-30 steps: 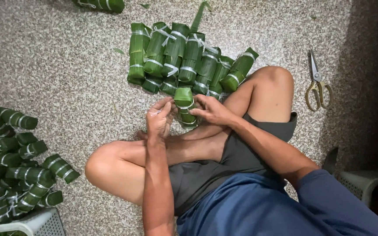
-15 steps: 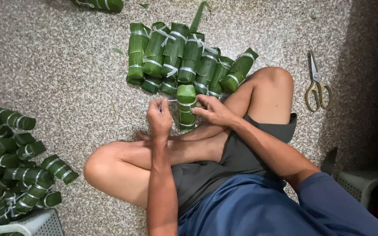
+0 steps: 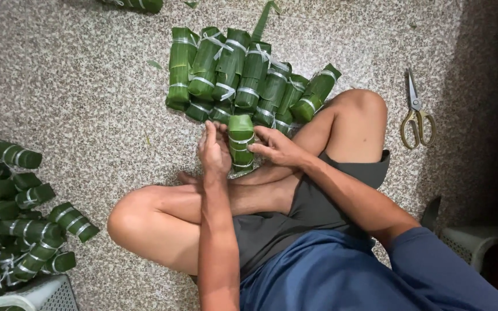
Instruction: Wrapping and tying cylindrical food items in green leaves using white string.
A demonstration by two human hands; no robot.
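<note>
Two hands flank one banana-leaf-wrapped roll, standing upright on the speckled floor above the crossed ankles — left hand touching its left side, fingers seemingly pinching a tie, right hand gripping its right side. The roll is glossy green, cylindrical, banded with pale string — just below a row of similar rolls

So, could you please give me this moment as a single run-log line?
left hand: on leaf-wrapped roll | right hand: gripping same roll | roll: upright at feet | tied rolls: rowed beyond | scissors: on floor, right
</note>
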